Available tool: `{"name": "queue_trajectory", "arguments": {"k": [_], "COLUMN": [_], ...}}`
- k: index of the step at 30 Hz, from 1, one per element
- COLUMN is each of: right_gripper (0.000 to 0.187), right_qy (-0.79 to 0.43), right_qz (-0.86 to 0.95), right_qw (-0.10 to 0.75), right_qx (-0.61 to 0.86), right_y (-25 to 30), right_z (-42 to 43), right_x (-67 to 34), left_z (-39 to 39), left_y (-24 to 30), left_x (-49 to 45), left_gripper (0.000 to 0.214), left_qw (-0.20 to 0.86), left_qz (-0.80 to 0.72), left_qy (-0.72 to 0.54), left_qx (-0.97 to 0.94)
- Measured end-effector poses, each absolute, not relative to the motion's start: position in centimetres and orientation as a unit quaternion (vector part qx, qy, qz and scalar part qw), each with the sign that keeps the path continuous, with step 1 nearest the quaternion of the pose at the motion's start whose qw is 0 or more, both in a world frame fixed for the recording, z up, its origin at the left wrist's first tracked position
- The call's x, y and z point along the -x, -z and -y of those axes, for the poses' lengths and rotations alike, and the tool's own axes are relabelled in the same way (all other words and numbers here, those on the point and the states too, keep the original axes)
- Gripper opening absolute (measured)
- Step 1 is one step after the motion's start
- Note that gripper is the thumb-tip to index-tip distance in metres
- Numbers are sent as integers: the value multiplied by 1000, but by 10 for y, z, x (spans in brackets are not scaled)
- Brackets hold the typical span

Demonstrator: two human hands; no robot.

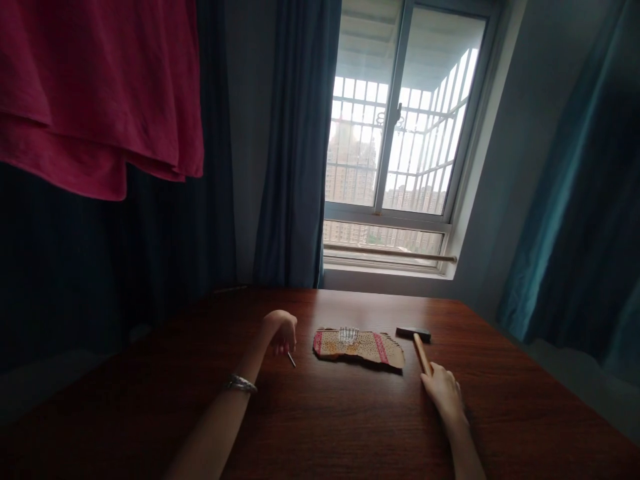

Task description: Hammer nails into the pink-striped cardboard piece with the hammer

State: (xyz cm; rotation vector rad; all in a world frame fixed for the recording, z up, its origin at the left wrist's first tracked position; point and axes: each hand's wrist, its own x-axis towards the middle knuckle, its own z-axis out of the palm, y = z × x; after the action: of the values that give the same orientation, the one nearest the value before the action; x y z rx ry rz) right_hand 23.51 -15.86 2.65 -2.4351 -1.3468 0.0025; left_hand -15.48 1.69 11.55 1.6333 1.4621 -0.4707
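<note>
My right hand (444, 389) is closed around the lower part of a hammer's (423, 355) wooden handle. The dark hammer head rests on or just over the table, pointing away from me. Bent down at the wrist, my left hand (281, 328) has its fingertips together on a thin metal nail (291, 360) that slants towards the table. Between both hands lies a flat, ragged-edged board (367, 353) with pink bands and many small dark marks. Several nails (349, 335) stand upright in a cluster near its far edge. My left wrist wears a silver bracelet (242, 384).
All this is on a reddish-brown wooden table (345, 420). Beyond its far edge are a window (395, 133) with bars outside and blue curtains (297, 147). A pink cloth (100, 87) hangs at upper left.
</note>
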Motion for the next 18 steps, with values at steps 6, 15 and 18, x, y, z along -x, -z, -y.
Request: {"name": "queue_trajectory", "arguments": {"k": [6, 15, 18], "right_gripper": [32, 43, 51], "right_qy": [-34, -11, 28], "right_qz": [480, 462, 434], "right_qw": [175, 159, 174], "right_qx": [859, 872, 884], "right_y": [-26, -19, -22], "right_z": [156, 155, 157], "right_x": [-239, -236, -228], "left_z": [-14, -20, -20], "left_y": [-90, -84, -81], "left_x": [142, 131, 137], "left_gripper": [17, 21, 21], "left_qw": [410, 348, 339], "left_qz": [-643, -658, -635], "left_qy": [251, 232, 176], "left_qx": [-595, -626, -672]}}
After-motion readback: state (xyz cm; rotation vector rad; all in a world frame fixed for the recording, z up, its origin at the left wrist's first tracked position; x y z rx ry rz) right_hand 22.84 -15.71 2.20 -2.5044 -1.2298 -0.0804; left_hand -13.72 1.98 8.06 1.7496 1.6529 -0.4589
